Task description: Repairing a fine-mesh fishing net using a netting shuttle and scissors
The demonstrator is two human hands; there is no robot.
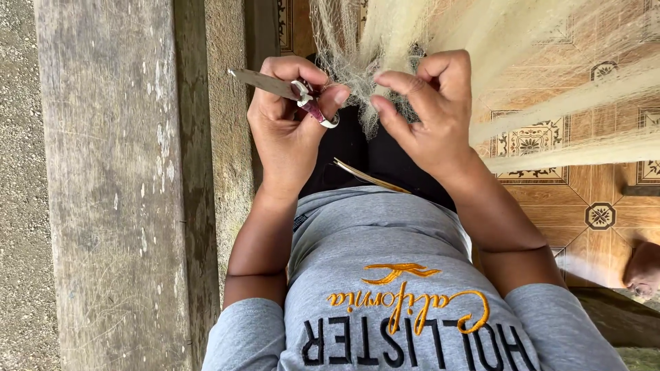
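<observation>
1. Up close, my left hand [285, 127] is curled shut around a pair of scissors [289, 91]; the fingers wrap the purple handle loops and the closed metal blades poke out past the knuckles toward the wooden plank [113, 192].
2. My right hand [426, 110] is pinched, thumb against forefinger, on a small bunch of the pale fishing net [364, 82]; the other fingers are folded loosely above it.
3. I see the net's tangled mesh sitting right between the two hands, touching the right fingertips and just beside the left thumb. From there it fans away from the hands in long pale strands over the tiled floor [598, 206].
4. Below the net, on my dark lap, lies a thin yellowish stick [371, 178], near both wrists; I cannot tell what it is.
5. Further out from the net, I make out my grey shirt [385, 288] with its orange and dark lettering.
6. On the far side of the left hand from the net, the weathered grey plank runs the length of the view, with rough concrete ground [20, 206] beyond it.
</observation>
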